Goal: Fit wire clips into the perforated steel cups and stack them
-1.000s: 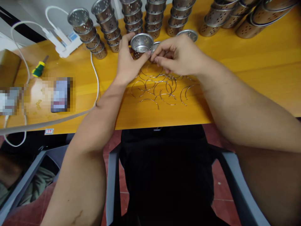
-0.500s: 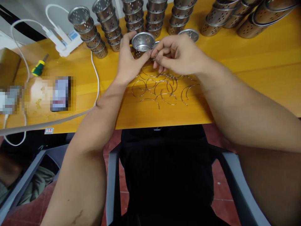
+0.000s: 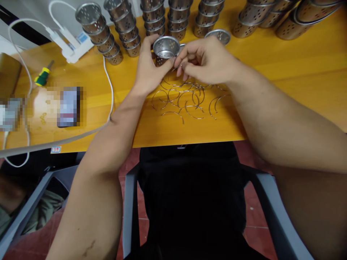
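Observation:
My left hand is closed round a perforated metal cup, thumb on the near side and fingers on the far side. The cup stands upright with its mouth up. Just right of it, my right hand is pinched at the fingertips on what looks like a thin curved wire, partly hidden by the fingers. Below both hands, several loose curved wires lie scattered on the table. A round metal lid rests behind my right hand. Another metal rim shows partly between cup and right fingers.
Stacks of perforated cups line the back of the yellow table. At left are a power strip with a white cable, a screwdriver and a blurred phone. Someone's leg shows at lower left.
The view has shifted slightly. My left hand stays on the cup. My right fingertips have moved very little beside the cup's rim.

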Demonstrator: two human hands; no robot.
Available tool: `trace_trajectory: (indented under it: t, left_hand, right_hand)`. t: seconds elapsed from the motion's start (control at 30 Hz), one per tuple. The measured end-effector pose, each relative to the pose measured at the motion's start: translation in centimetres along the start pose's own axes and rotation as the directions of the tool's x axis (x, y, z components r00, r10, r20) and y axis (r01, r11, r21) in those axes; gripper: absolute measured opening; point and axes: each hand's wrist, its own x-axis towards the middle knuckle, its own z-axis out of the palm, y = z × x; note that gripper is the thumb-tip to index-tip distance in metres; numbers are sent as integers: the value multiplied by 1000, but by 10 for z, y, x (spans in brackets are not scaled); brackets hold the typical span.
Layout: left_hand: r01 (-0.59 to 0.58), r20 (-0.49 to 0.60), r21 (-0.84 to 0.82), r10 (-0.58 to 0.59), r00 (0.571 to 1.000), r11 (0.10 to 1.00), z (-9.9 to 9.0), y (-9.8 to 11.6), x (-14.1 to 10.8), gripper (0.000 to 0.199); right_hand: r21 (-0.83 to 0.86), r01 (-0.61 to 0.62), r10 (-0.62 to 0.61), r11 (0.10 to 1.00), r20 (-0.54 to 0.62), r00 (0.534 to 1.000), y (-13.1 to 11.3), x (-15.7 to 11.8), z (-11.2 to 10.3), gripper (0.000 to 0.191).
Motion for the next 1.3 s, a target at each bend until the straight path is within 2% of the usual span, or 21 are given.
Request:
trace_trajectory:
  t: [0.1,0.17,0.27,0.4,0.5,0.6,0.67,0.77,0.83,0.93,1.13,1.2,1.3]
  left_hand:
    - [-25,3,-29,25,1000,999,-2,9,-4,79]
    - [-16,50,-23,17,999,1000,-4,9,-4,75]
    - [13,123,-5,-12,992,1000,-4,-4,-1,95]
    - [27,168,-14,-24,986,1000,3,-33,6,119]
    - [-5,148,-33,10,989,999,10,-49,9,115]
    - [-53,125,-49,59,990,997,13,-57,11,125]
    - [-63,128,-44,69,989,997,12,-59,11,124]
    - [-75,147,-22,77,986,997,12,-64,13,111]
    - [-107,167,-28,110,980,994,16,-67,14,120]
    - [-172,162,-104,187,969,980,22,-65,13,129]
    - [-225,88,-168,242,966,960,19,-41,3,103]
    - [-235,82,-167,251,965,958,17,-33,0,105]
    - [-222,85,-152,236,968,963,17,-25,-3,114]
  right_hand:
    - [-69,-4,2,998,-28,1000,-5,-1,1,60]
    - [-94,-1,-2,996,-33,999,-8,-2,2,57]
    - [-92,13,-18,996,-44,999,-12,-3,4,51]
    - [-63,54,-61,997,-112,992,-16,-2,8,41]
    - [-59,109,-119,992,-208,971,-21,-1,10,34]
    - [-91,164,-183,982,-298,937,-24,1,10,25]
    - [-134,145,-181,980,-319,930,-23,2,9,22]
    - [-156,127,-175,980,-348,921,-21,3,9,21]
    - [-147,144,-189,979,-367,911,-19,4,8,23]
    - [-152,124,-171,981,-351,921,-15,5,6,25]
    - [-124,121,-155,985,-318,935,-17,2,7,17]
    - [-111,150,-178,982,-306,935,-20,1,8,17]
    - [-113,157,-183,981,-285,941,-22,-1,8,31]
